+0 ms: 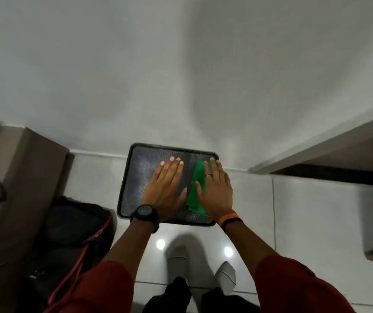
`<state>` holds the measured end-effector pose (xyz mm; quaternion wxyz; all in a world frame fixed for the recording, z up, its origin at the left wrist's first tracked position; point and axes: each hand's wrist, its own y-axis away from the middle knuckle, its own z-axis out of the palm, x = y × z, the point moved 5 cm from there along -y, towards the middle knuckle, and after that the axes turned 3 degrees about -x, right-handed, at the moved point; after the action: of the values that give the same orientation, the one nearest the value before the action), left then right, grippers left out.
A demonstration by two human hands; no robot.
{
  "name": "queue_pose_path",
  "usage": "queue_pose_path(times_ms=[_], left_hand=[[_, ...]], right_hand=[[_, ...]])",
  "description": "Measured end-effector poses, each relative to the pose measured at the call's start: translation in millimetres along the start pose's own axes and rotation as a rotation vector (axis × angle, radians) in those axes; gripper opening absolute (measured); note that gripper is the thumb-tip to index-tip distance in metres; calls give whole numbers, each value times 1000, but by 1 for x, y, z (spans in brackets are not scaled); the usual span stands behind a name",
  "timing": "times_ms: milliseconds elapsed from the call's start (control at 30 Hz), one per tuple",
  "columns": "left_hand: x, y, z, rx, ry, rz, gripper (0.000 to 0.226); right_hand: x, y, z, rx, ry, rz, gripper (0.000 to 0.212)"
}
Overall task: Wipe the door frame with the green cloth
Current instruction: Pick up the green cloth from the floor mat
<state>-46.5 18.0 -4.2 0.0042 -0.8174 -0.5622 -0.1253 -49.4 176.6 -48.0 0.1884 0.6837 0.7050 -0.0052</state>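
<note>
A folded green cloth [194,195] lies on a dark rectangular tray [124,184] that sits on the white floor against the wall. Both my hands are stretched out flat, palms down, over the tray. My left hand [166,188], with a black watch on its wrist, is spread beside the cloth. My right hand [216,190], with a ring and an orange wristband, covers the cloth's right edge; its fingers are straight and not closed on the cloth. A pale door frame [321,145] runs diagonally at the right, with a dark opening below it.
A brown cabinet [29,177] stands at the left. A dark bag with red trim [75,233] lies on the floor beside it. My feet in pale shoes [181,258] stand just before the tray. A plain white wall [181,64] fills the upper half.
</note>
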Motion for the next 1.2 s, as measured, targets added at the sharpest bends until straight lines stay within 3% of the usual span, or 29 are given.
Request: queue_pose_path(times_ms=[200,367,533,767,1000,1200], left_hand=[[-6,-14,109,-106,93,-9,76],[-12,-21,143,-118,101,-54,80],[-7,-30,123,-50,89,-54,79],[35,-23,-31,194,59,11,77],[110,-31,-298,554,61,77,80],[169,-45,-511,883,-4,227,87]], right_hand=[[30,-16,100,-153,70,-11,70],[26,-29,103,11,123,-101,56],[30,-32,74,144,-28,-227,46],[13,13,-89,386,-205,-253,33],[-23,73,-363,765,-276,-347,30],[-59,120,-580,1166,-102,-524,27]])
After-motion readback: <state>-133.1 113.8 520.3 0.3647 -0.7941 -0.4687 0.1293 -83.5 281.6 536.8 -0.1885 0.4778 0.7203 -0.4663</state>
